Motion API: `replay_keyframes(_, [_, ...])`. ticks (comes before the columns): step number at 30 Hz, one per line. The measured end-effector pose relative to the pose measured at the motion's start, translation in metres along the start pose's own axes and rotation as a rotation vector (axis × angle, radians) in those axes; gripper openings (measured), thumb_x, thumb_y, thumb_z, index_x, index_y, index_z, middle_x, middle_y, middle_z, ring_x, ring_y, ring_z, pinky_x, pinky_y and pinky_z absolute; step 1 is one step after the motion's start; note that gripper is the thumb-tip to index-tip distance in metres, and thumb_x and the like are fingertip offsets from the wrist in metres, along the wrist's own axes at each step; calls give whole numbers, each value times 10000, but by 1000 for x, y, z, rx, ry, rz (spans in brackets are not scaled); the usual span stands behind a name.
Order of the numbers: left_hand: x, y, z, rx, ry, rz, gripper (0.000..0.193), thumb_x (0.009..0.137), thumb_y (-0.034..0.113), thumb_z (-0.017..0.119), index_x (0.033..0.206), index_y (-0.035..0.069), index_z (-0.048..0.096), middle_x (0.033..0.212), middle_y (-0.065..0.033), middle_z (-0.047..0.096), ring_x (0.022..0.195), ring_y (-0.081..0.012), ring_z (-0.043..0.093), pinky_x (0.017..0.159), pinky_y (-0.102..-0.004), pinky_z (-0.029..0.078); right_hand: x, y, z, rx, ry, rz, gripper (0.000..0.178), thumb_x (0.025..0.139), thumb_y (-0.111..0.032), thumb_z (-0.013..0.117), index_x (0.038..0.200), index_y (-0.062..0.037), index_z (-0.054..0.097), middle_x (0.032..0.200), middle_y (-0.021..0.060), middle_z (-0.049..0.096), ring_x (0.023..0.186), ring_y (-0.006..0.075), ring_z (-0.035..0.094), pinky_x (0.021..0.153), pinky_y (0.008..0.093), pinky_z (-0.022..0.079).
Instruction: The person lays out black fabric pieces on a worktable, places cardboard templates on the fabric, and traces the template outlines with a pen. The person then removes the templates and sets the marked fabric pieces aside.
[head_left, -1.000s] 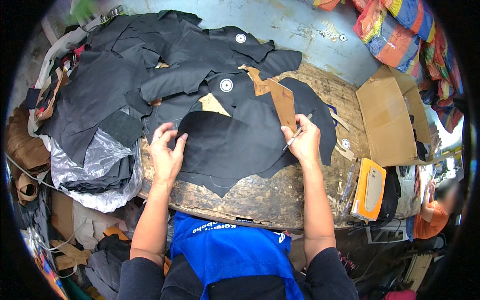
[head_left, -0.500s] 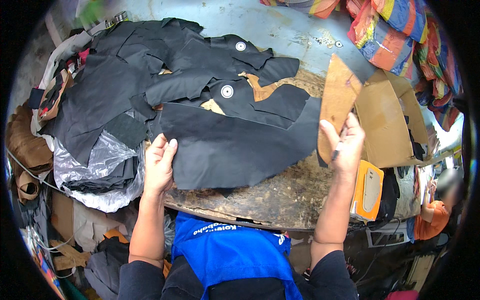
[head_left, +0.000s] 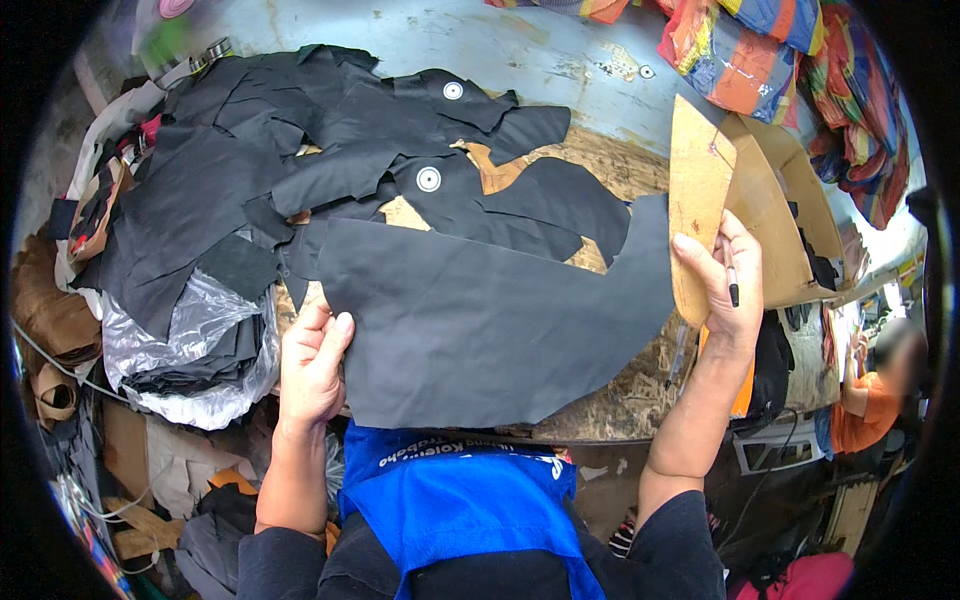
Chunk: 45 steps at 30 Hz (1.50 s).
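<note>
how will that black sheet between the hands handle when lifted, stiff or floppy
The black sheet is probably floppy, given the soft ripples across its face. It looks thin at the edges, so likely light for its size; the left hand grips just its edge.

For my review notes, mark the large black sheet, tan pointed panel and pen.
Large black sheet (head_left: 485,325): head view, middle of its broad face.
Tan pointed panel (head_left: 700,190): head view, middle of its flat face.
Pen (head_left: 734,294): head view, its dark lower end.
</note>
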<state>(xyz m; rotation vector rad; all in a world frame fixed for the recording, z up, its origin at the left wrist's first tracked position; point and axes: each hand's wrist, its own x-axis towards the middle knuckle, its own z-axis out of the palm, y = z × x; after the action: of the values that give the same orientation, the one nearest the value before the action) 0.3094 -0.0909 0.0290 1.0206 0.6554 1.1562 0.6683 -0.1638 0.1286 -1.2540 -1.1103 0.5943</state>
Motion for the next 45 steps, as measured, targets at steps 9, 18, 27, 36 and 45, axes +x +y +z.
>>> replay_keyframes(9, [-9,-7,0,-81,-12,-53,311,920,35,519,1226,-10,484,1120,-104,603,981,-139,581,886,-276,455,-6,9,-2,21,5,50,382,747,23,703,1102,55,565,973,80,658,829,105,617,758,241,489])
replay_keyframes(18, [-7,-49,-22,837,198,-297,516,851,40,605,1326,24,404,1056,-93,594,814,-111,574,730,-252,480,2,89,2,-255,122,151,231,821,3,644,1042,35,588,893,70,667,738,92,617,674,253,499])
replay_keyframes(27, [-48,-62,28,937,-416,335,170,760,71,698,916,19,655,861,-126,665,785,-267,644,716,-349,519,-28,125,65,-16,-774,272,529,598,-102,852,1051,43,619,852,48,645,825,93,581,742,259,475])
replay_keyframes(36, [-58,-87,42,1342,-838,176,637,848,491,556,1272,20,491,1409,-206,359,1368,-329,253,1029,-679,117,-60,132,70,-327,-432,210,258,746,-109,749,940,16,633,833,82,670,762,125,624,696,263,505])
replay_keyframes(45, [-70,-84,42,1299,-849,-42,729,857,564,498,1383,72,384,1487,-211,217,1410,-318,132,1021,-699,12,-130,144,56,-478,-350,-103,377,537,-79,827,873,-34,662,882,81,668,975,265,595,818,354,494])
